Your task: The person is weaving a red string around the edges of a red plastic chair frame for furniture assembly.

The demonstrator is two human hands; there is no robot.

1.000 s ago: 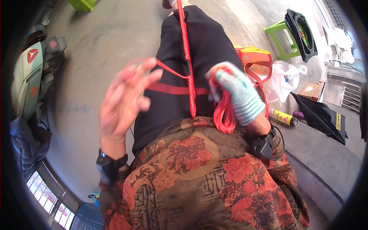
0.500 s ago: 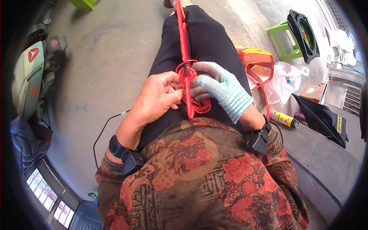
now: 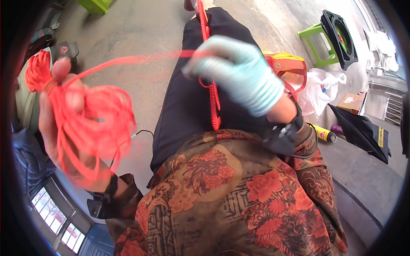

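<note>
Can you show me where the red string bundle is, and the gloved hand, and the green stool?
red string bundle (image 3: 92, 123), head view, on the tangled loops.
gloved hand (image 3: 241, 77), head view, on the back of the glove.
green stool (image 3: 314, 33), head view, on its seat.

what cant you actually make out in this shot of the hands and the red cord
- Head view: the left hand is wrapped in a tangle of red cord; motion blur and the loops hide the fingers and grip.
- Head view: the gloved right hand is blurred, so whether it pinches the strand is unclear.
- Head view: the braided red strap runs off the top edge; its far end is cut off.
</note>
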